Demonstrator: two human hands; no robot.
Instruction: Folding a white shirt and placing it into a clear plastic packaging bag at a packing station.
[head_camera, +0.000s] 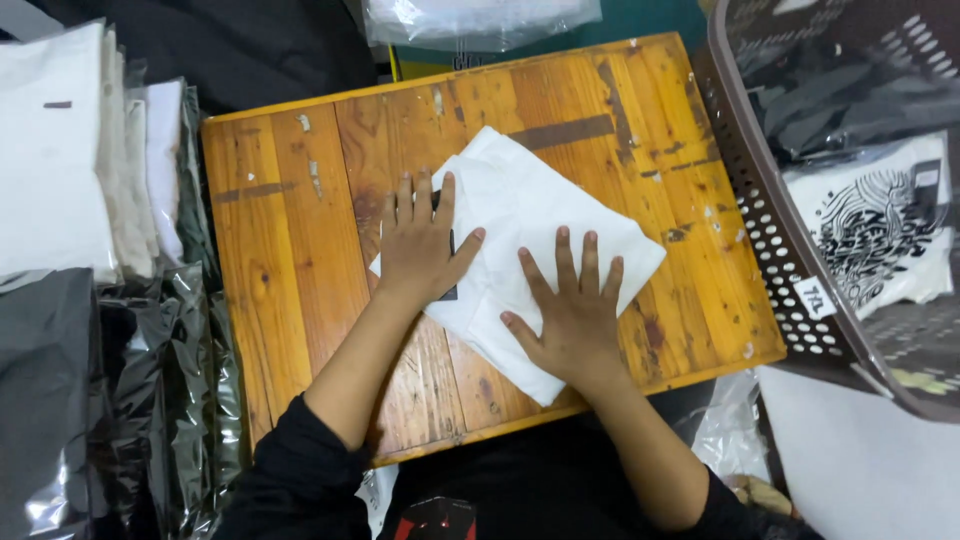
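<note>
A folded white garment (530, 250) is laid flat near the middle of a worn wooden board (290, 260), turned at an angle to the board's edges. The left hand (420, 245) is pressed palm-down on the garment's left edge, with the fingers extended, slightly spread and pointed toward the far side; part of the hand overhangs onto the bare wood, and a small dark patch is partly covered beneath it. The right hand (572, 315) is laid flat on the near portion of the garment, fingers straight and slightly spread, the fingertips directed toward the garment's centre. Nothing is gripped by either hand; the fabric lies wholly under the palms and fingers. To the left of the board, stacked folded garments (70, 150) and clear plastic bags (150, 400) are seen. To the right, a perforated brown basket (770, 240) is placed, in which a bagged printed garment (880, 230) is contained.
</note>
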